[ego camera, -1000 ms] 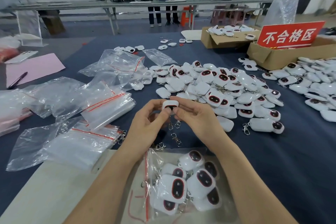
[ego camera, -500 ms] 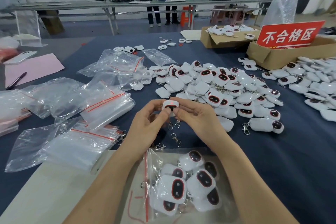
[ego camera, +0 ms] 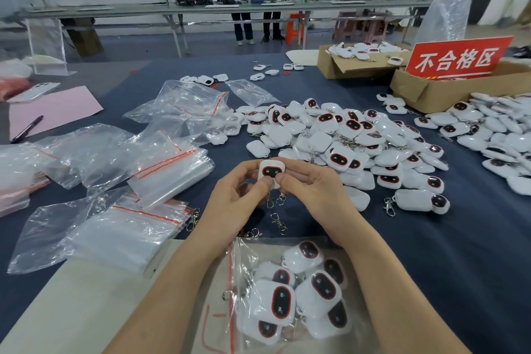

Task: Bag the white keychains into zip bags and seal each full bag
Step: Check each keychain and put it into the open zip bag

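You hold one white keychain (ego camera: 271,172) between both hands above the blue table (ego camera: 431,253), its dark red-rimmed face turned up toward you. Your left hand (ego camera: 238,204) pinches its left side and your right hand (ego camera: 310,190) its right side, fingers closed on it, both thumbs pressing its lower edge. Its metal clasp (ego camera: 277,220) dangles below. Near your forearms lies a zip bag (ego camera: 287,293) with several keychains inside, its red-striped mouth to the left. Beyond your hands sits the loose pile of keychains (ego camera: 344,141). Empty zip bags (ego camera: 161,172) lie stacked at your left.
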